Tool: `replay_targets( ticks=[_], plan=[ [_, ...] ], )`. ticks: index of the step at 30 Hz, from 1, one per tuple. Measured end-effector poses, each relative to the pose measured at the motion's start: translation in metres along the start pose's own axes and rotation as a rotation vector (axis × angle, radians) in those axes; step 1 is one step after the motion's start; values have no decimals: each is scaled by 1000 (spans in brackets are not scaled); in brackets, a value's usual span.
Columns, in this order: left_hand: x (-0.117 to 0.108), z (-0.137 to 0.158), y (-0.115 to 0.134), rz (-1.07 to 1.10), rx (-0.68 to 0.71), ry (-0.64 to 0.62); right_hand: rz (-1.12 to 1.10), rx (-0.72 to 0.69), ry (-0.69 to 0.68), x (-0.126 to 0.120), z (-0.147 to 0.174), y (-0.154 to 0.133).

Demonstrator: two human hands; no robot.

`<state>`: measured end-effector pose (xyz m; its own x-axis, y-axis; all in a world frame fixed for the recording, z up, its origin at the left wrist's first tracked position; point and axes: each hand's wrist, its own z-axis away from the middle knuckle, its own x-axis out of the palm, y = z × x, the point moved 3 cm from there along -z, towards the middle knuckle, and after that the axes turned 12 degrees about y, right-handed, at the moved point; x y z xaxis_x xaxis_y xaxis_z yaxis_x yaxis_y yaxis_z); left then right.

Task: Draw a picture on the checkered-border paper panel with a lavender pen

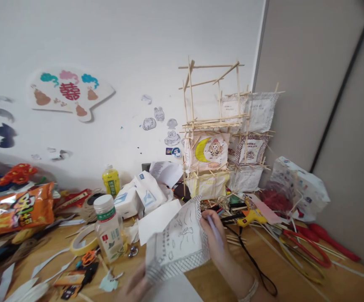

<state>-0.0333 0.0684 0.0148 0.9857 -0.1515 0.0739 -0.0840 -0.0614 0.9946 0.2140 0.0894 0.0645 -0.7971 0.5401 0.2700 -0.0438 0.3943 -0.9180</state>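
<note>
I hold a drawn sheet (182,239) tilted above the middle of the worktop (207,282), toward its near edge, with the drawing facing me. It carries line drawings, a few columns of writing and a hatched border. My left hand (135,284) grips its lower left corner; the hand is blurred, so I cannot tell how each finger lies. My right hand (212,245) is closed around a pale purple pen (216,232), with the fingers at the right border of the sheet. A blank white page (175,290) lies under the drawn sheet, and another white page (158,221) shows just behind it

Toward the far edge, a stick frame (215,125) stands near the wall, hung with decorated panels, one showing a yellow moon. To the right of my pen hand lies a yellow glue gun (252,218), its black cord running toward the near edge. Red-handled scissors (312,248) lie nearer the right edge, and a printed white bag (307,191) sits by the far right corner. Left of the drawn sheet stands a clear bottle with a white cap (111,237), just beside a tape roll (74,248). Tissue packs (150,191) sit behind, and an orange snack bag (21,209) lies toward the left edge
</note>
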Motion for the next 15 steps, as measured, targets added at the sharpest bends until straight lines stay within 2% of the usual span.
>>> replay_targets(
  ticks=[3, 6, 8, 15],
  plan=[
    [10, 4, -3, 18, -79, 79, -109, 156, -20, 8, 19, 16],
    [11, 3, -3, 75, -129, 155, -247, 322, -156, 16, 30, 25],
    [5, 0, 1, 125, -141, 207, -298, 382, -201, 17, 30, 27],
    [-12, -6, 9, 305, -241, 322, -343, 479, -94, 12, 13, 23]
  ],
)
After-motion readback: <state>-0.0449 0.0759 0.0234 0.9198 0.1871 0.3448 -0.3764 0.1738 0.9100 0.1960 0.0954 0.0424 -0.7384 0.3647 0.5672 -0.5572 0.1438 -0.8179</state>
